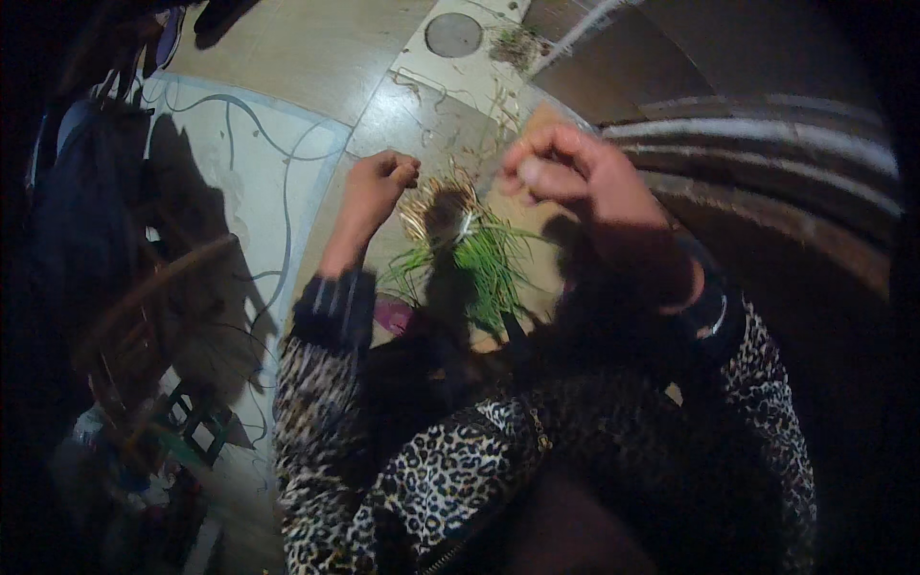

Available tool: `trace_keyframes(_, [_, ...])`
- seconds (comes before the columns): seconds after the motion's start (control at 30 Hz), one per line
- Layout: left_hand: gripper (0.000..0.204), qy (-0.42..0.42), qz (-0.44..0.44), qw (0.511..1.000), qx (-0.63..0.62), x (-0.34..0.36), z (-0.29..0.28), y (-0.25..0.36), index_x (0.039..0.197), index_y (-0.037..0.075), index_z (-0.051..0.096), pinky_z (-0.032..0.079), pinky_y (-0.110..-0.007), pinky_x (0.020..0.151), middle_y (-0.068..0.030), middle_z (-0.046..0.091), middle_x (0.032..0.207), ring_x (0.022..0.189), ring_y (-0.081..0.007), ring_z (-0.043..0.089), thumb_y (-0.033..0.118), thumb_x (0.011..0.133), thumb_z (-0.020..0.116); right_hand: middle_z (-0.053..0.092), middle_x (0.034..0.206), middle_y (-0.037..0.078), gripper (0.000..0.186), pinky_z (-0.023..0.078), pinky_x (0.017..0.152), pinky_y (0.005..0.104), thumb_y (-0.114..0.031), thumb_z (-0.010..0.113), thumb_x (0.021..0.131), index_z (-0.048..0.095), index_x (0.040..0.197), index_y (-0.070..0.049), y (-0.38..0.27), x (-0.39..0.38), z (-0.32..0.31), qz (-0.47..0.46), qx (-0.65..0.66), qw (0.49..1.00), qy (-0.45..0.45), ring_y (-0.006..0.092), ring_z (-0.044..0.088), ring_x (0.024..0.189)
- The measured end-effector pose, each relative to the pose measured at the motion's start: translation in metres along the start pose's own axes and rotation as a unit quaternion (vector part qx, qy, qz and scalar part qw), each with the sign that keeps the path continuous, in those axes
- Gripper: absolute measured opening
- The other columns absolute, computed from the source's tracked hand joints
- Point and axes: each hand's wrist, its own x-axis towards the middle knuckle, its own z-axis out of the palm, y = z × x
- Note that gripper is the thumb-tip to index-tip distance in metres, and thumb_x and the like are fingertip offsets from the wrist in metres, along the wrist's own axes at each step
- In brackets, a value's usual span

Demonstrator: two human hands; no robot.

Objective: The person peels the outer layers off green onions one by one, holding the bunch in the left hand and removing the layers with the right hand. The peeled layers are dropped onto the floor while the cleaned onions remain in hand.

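A bunch of thin green stalks, like spring onions or chives (487, 264), lies in front of me. Its pale, root-like ends point away from me, and a whitish band crosses its middle. To its upper left my left hand (379, 188) is closed, thumb against curled fingers. My right hand (565, 171) is raised at the upper right of the bunch, blurred, with its fingers curled in and the thumb pressed to them. Whatever either hand pinches is too small or hidden to make out. Both hands look apart from the stalks.
Loose pale stalk scraps (446, 120) are strewn beyond the bunch. Farther off is a pale slab with a round grey disc (453, 35), beside a small heap of dark debris (518, 48). A cable (285, 206) runs along the left. Something purple (392, 314) lies near my left sleeve.
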Motion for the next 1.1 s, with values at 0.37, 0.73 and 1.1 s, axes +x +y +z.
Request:
trace_keyframes(0.37, [0.024, -0.053, -0.085, 0.977, -0.187, -0.147, 0.045, 0.066, 0.066, 0.005, 0.047, 0.036, -0.024, 0.061, 0.002, 0.051, 0.074, 0.069, -0.0065, 0.042, 0.002, 0.081, 0.066, 0.06, 0.093, 0.005, 0.018, 0.044, 0.078, 0.0286, -0.01, 0.068, 0.079, 0.05, 0.078, -0.007, 0.033, -0.031, 0.002, 0.192, -0.14, 0.971, 0.031, 0.0109, 0.052, 0.085])
trace_keyframes(0.73, [0.028, 0.027, 0.102, 0.987, -0.122, -0.138, 0.064, 0.081, 0.099, -0.001, 0.063, 0.036, -0.04, 0.102, -0.0243, 0.046, 0.133, 0.126, -0.0392, 0.041, 0.012, 0.075, 0.067, 0.052, 0.126, 0.013, 0.057, 0.042, 0.094, 0.038, -0.016, 0.067, 0.076, 0.047, 0.128, -0.006, 0.118, -0.037, -0.024, 0.015, -0.358, 0.934, -0.001, 0.0277, 0.051, 0.113])
trace_keyframes(1.1, [0.031, -0.019, -0.04, 0.999, -0.023, -0.244, 0.114, 0.029, 0.092, 0.011, 0.064, 0.049, -0.043, 0.069, -0.0173, 0.064, 0.093, 0.078, -0.0304, 0.061, 0.041, 0.081, 0.062, 0.058, 0.068, 0.003, 0.016, 0.043, 0.056, 0.0263, -0.011, 0.054, 0.09, 0.061, 0.079, -0.003, -0.012, -0.148, -0.005, 0.29, -0.16, 0.944, -0.012, 0.0145, 0.054, 0.058])
